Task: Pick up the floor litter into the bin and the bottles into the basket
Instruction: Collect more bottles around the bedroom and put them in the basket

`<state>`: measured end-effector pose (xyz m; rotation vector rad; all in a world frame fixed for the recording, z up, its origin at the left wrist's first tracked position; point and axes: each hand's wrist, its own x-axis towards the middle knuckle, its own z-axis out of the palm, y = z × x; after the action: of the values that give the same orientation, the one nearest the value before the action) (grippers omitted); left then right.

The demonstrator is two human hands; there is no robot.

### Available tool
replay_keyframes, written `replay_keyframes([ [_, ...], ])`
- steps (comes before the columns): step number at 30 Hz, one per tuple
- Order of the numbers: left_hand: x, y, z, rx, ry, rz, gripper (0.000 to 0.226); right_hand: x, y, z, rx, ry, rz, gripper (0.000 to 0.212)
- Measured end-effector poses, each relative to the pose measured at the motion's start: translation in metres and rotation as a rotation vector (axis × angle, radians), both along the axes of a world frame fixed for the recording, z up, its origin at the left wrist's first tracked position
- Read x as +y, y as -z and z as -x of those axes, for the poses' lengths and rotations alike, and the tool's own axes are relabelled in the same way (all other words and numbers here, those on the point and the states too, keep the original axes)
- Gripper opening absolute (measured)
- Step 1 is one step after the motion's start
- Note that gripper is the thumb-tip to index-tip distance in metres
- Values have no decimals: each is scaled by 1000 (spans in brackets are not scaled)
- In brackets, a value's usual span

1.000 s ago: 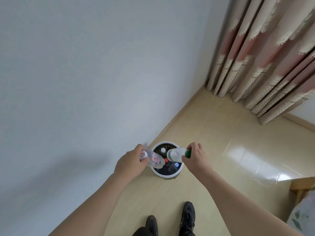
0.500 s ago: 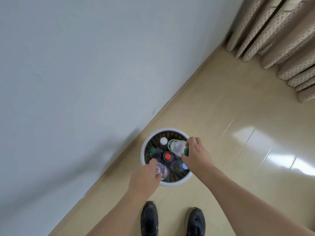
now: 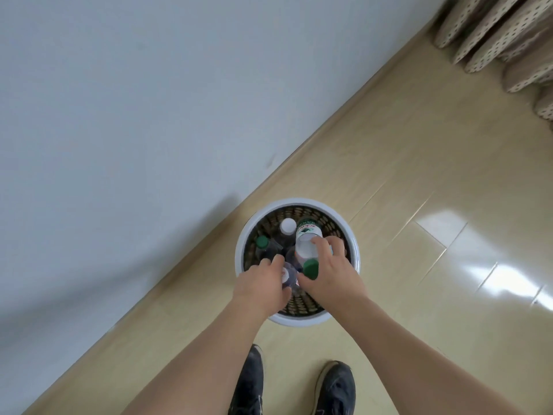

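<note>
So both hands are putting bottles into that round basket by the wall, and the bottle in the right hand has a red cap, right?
Not quite. The head view shows the bottle in the right hand has a green cap, not red. The rest holds: both hands, the left hand too, are putting bottles into the round basket by the wall.

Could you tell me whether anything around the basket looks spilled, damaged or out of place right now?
Nothing stands out. The basket stands upright by the wall, with capped bottles inside. The right hand holds a green-capped bottle tilted over it, and the left hand holds a clear bottle. No spill shows on the floor.
</note>
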<state>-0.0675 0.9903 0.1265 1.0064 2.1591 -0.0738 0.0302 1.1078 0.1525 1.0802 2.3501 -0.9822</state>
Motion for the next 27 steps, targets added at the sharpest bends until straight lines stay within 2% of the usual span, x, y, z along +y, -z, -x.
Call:
replay_keyframes([
  [3, -6, -38, -1, -20, -19, 21, 41, 10, -36, -7, -43, -58, 95, 78],
  [7, -19, -119, 5, -47, -104, 41, 34, 20, -119, -22, -140, -112, 111, 76],
  [10, -21, -214, 1, -37, -121, 30, 34, 26, -211, -43, -147, -118, 65, 70],
  [15, -10, -364, -34, 18, -95, -112, 36, 17, -359, -93, -60, -58, -17, 63],
  [20, 8, -456, -82, 55, 209, -255, 36, -17, -448, -164, -25, 109, -78, 65],
  [27, 49, -511, -144, 82, 651, -347, 43, -62, -509, -258, 14, 568, -188, 65],
])
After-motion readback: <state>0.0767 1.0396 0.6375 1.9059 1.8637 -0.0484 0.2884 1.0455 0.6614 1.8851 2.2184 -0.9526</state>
